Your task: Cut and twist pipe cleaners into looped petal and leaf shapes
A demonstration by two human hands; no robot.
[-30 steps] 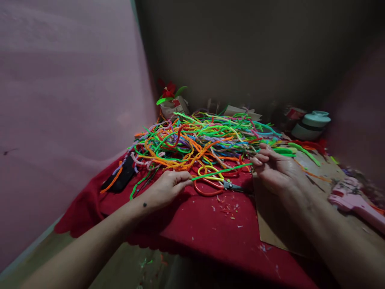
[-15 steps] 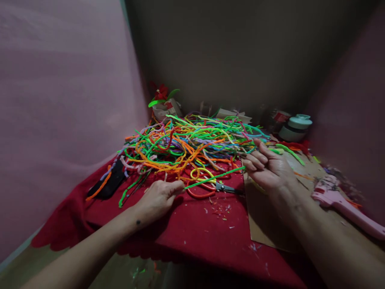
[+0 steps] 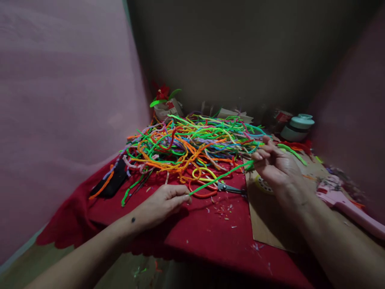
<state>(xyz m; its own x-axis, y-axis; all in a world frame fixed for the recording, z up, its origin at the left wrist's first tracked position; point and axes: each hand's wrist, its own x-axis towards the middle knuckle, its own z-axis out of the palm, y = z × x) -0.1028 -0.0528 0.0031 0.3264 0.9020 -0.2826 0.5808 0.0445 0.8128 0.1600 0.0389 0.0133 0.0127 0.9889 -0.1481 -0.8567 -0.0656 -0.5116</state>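
Note:
A green pipe cleaner (image 3: 221,176) stretches between my two hands, rising from left to right. My left hand (image 3: 168,200) is closed, pinching its lower end between thumb and fingers. The upper end runs into my right hand (image 3: 276,162), whose fingers are curled around it. Below and behind the pipe cleaner lie scissors (image 3: 215,184) with one yellow and one red handle loop, their blades pointing right. Farther back is a large tangled heap of pipe cleaners (image 3: 192,144) in many colours.
A red cloth (image 3: 210,241) covers the table, with small scraps on it. At the right lie a cardboard sheet (image 3: 267,224) and a pink glue gun (image 3: 343,200). Toward the back stand a pale green jar (image 3: 299,126) and a red flower (image 3: 162,93). A black object (image 3: 112,180) lies left.
My right hand has moved a little right, and my left hand slightly lower and right. The green pipe cleaner now slopes more steeply between them. The view has shifted slightly.

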